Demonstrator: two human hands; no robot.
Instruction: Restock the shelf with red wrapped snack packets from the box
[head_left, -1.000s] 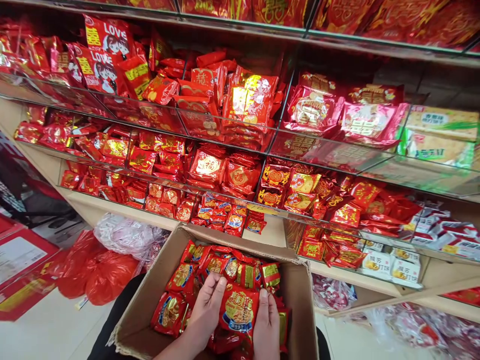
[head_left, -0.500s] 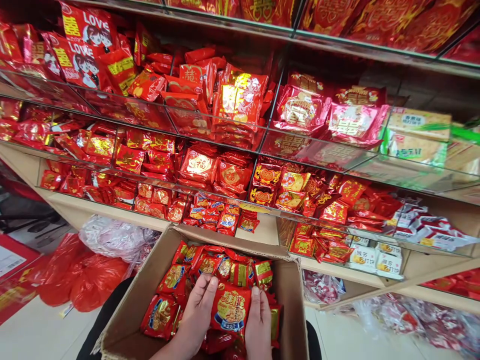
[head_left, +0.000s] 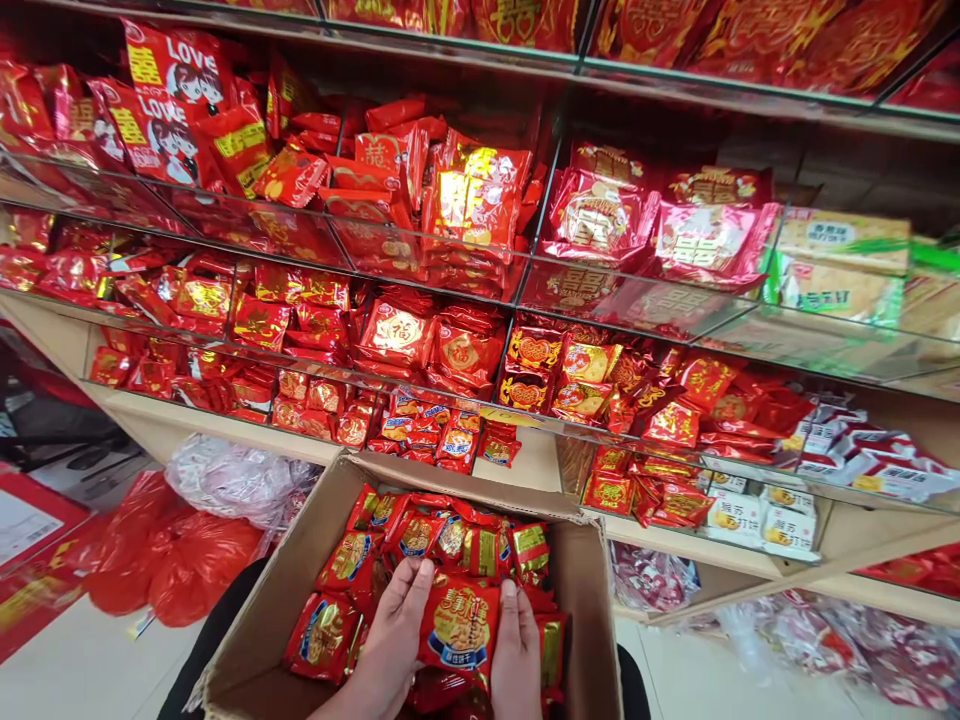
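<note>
Between my two hands is a red biscuit packet [head_left: 459,622] with gold lettering and a blue band, its front facing up. My left hand [head_left: 394,635] pinches its left edge with thumb and fingers. On the opposite edge, my right hand [head_left: 516,645] is closed the same way. Both hands are inside an open cardboard box [head_left: 251,620], just above more red packets. One such packet [head_left: 322,635] lies left of my left hand, and another packet [head_left: 530,550] is beyond my right hand. Packets directly under my hands are partly hidden.
Behind the box stands a wooden shelf unit [head_left: 315,445] with clear-fronted compartments of red snack packets, plus white packets [head_left: 761,515] and green-edged crackers [head_left: 840,270] at right. Red plastic bags [head_left: 180,560] and a clear bag [head_left: 232,480] lie on the left floor; wrapped goods [head_left: 825,640] lie low right.
Both hands keep hold of the packet, which has tilted slightly and come a little lower. The view has shifted very slightly; the box and shelf goods otherwise look the same.
</note>
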